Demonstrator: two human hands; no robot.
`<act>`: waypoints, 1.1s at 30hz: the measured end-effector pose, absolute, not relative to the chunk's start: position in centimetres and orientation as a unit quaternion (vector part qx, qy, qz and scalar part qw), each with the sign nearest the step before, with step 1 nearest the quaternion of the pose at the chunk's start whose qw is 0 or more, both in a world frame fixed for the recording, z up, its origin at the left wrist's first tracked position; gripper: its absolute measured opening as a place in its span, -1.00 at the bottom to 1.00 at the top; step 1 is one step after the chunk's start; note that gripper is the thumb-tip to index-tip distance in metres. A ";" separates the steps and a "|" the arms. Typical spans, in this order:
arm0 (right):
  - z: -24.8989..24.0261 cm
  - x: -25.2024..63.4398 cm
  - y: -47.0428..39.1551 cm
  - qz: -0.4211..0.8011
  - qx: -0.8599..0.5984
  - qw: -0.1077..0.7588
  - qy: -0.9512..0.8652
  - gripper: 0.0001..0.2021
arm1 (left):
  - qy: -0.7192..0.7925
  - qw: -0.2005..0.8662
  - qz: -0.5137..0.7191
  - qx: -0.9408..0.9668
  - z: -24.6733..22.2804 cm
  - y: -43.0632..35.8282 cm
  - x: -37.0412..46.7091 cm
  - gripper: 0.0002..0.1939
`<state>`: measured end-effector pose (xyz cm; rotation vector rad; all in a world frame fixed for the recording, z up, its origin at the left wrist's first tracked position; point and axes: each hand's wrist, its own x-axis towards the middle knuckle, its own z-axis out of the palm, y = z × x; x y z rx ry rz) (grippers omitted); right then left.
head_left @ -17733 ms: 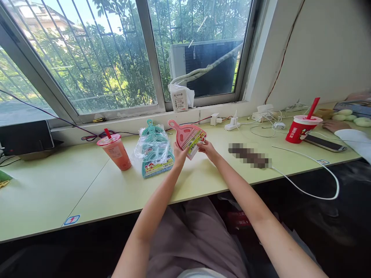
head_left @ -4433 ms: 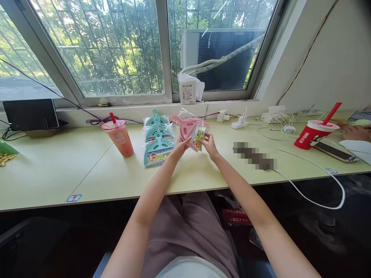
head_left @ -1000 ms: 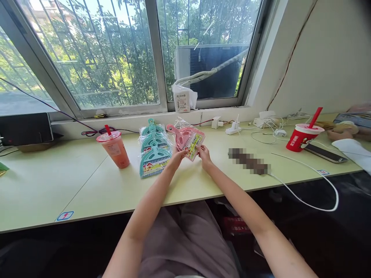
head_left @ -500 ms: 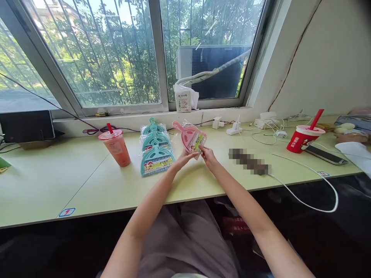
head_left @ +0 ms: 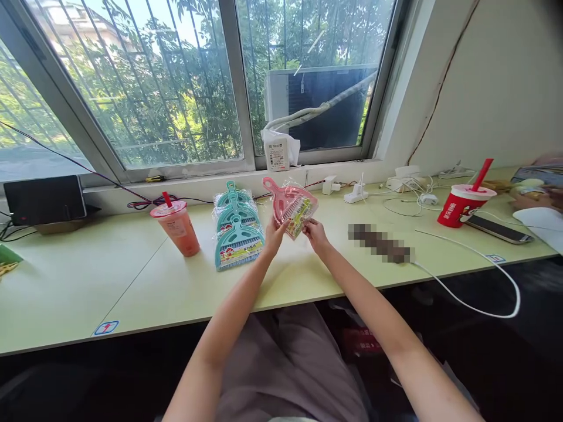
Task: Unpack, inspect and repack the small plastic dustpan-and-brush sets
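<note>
A pink mini dustpan and brush set (head_left: 288, 205) in clear plastic wrap is held above the table, its looped handle pointing up and left. My left hand (head_left: 275, 235) grips its lower left edge, with the thumb across the front. At the lower right corner, the fingers of my right hand (head_left: 315, 235) pinch the wrap near the yellow label. Just left of my hands, several teal dustpan and brush sets (head_left: 238, 245), also wrapped, lie overlapping in a column with their handles toward the window.
A pink drink cup (head_left: 178, 228) with a red straw stands left of the teal sets. To the right are a pixelated dark item (head_left: 379, 243), a white cable (head_left: 479, 252), a red cup (head_left: 461, 206) and a phone (head_left: 499, 229). Chargers (head_left: 355, 193) lie along the wall.
The pink set has turned to face me more and sits slightly larger in view. My left hand has shifted from beneath it to its left edge, thumb in front.
</note>
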<state>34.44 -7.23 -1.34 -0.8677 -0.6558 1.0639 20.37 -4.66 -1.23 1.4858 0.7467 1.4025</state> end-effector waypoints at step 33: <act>-2.3 34.2 -7.1 0.508 -0.414 0.672 -0.344 -0.69 | 0.306 0.427 0.608 0.595 -2.0 -4.5 20.5 -0.53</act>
